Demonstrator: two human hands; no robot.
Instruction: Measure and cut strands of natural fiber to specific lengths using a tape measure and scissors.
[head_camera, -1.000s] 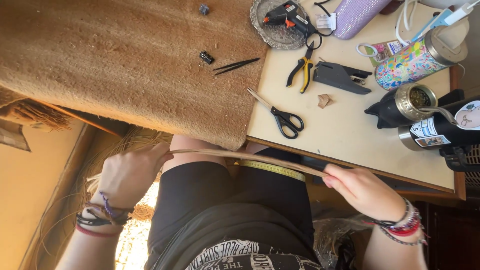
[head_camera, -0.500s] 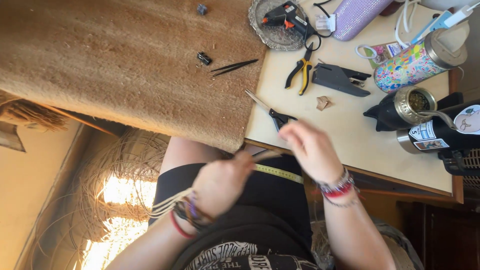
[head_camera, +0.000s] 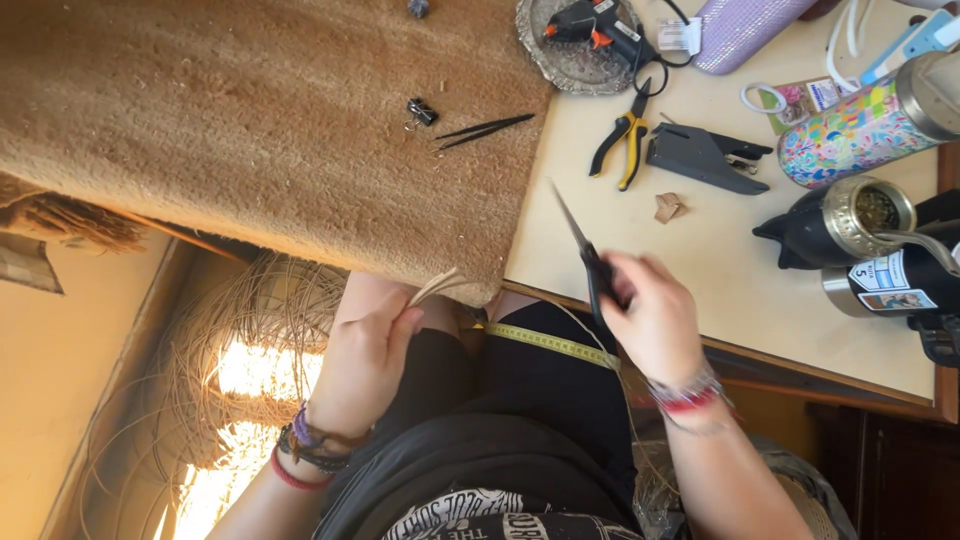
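white sticker labels (head_camera: 896, 285) on black flask, table's rt edge

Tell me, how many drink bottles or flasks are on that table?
3, all at the table's right end: a colourful patterned bottle, a black flask with an ornate metal rim, and a black stickered flask. Others may lie beyond the frame.

Scissors (head_camera: 590, 262) now off the table in right hand (head_camera: 650, 320); fibre strands (head_camera: 436, 288) bunched in left hand (head_camera: 365, 360).

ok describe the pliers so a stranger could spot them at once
Start at the pale table, right of the brown mat. Below the round silver tray with the glue gun lie the pliers. They alone have yellow and black handles.
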